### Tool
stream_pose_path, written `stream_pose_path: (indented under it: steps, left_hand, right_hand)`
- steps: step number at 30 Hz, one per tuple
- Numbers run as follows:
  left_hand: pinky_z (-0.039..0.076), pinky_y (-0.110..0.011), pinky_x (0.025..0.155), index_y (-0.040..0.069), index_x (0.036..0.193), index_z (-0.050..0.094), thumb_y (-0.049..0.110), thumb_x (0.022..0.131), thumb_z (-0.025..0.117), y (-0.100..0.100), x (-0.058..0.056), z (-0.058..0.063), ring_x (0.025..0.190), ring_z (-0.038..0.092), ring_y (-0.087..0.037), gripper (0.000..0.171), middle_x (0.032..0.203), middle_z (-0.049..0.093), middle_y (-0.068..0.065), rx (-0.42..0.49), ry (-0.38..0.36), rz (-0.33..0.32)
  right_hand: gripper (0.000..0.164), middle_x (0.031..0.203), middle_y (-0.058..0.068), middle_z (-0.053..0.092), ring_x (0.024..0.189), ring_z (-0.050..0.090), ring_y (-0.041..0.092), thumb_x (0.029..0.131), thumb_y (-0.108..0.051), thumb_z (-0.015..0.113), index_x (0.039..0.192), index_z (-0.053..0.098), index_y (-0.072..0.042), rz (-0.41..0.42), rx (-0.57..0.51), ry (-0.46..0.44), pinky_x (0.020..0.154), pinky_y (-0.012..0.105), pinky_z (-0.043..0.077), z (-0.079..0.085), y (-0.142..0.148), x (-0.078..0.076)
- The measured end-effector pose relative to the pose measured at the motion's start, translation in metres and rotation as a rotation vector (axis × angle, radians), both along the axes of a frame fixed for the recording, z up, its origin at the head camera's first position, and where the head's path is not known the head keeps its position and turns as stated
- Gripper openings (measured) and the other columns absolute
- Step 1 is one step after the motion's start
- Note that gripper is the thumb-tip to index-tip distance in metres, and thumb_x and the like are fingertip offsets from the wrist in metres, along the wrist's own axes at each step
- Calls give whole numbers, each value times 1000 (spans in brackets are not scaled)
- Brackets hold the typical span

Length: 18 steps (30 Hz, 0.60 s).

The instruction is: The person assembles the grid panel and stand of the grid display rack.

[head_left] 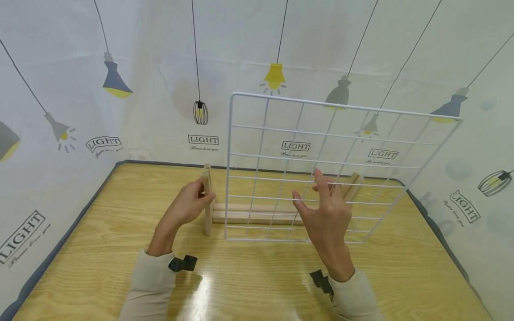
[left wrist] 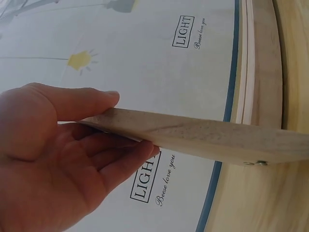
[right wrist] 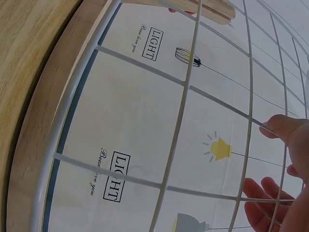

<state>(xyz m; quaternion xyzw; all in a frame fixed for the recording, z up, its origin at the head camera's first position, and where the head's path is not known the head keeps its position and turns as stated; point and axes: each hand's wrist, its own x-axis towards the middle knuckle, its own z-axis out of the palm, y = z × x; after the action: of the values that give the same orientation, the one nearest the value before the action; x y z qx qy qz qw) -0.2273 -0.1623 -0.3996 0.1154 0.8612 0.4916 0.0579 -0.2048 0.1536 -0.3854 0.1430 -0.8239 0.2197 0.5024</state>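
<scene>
A wooden stand has two uprights joined by low crossbars. My left hand pinches the top part of its left upright; in the left wrist view the thumb lies on one face of that upright and the fingers on the other. A white wire grid panel rises at a tilt in front of the stand. My right hand holds it by the wires, with the thumb and fingers at the mesh. The right upright is partly hidden behind the panel and hand.
The wood-grain table carries the stand near its back edge. Behind and at both sides hangs a white sheet printed with lamps and the word LIGHT. A dark cuff device sits at the left wrist, another at the right.
</scene>
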Motion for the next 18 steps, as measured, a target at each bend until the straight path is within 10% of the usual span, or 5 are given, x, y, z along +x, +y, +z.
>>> stream_pose_path:
  steps: [18]
  left_hand:
    - [46,-52,105,-5,126,52,13,103,55,-4,1,1,132,48,-44,29,134,54,-26,15,-3,-34]
  right_hand:
    - [63,84,20,66,66,62,36,72,-21,88,127,62,-3,-3,9,-5,43,43,45,1,-4,0]
